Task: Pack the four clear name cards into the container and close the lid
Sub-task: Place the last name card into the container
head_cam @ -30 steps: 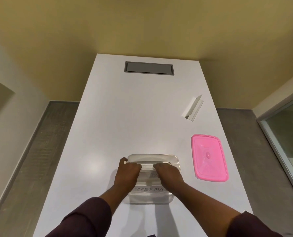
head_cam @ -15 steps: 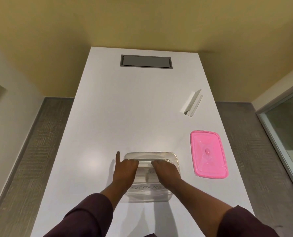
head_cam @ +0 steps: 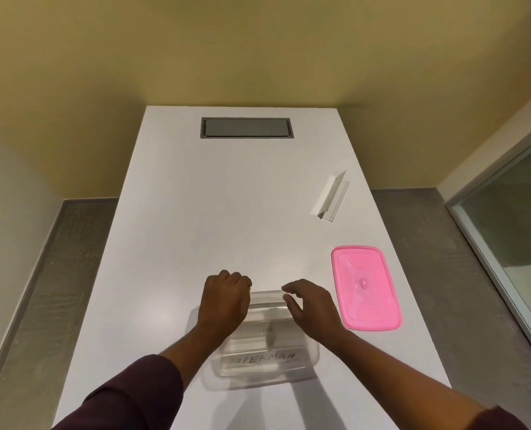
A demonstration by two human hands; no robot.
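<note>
A clear rectangular container [head_cam: 310, 361] sits on the white table [head_cam: 227, 197] close to me, with clear name cards lying inside; the nearest card [head_cam: 262, 359] reads SUPERMAN. My left hand [head_cam: 223, 301] hovers over the container's far left corner, fingers curled with nothing in them. Over the far right part, my right hand [head_cam: 313, 308] has its fingers spread and holds nothing. One more clear name card [head_cam: 330, 198] stands alone far off to the right. The pink lid [head_cam: 366, 288] lies flat to the right of the container.
A grey recessed panel [head_cam: 247, 128] is set into the table's far end. Grey floor runs along both long sides of the table. A glass partition [head_cam: 512, 243] stands at the right, and a yellow wall is behind the table.
Both hands have lifted off the cards inside the container and moved apart; the right hand has opened. The camera has tilted, so the table appears lower in view.
</note>
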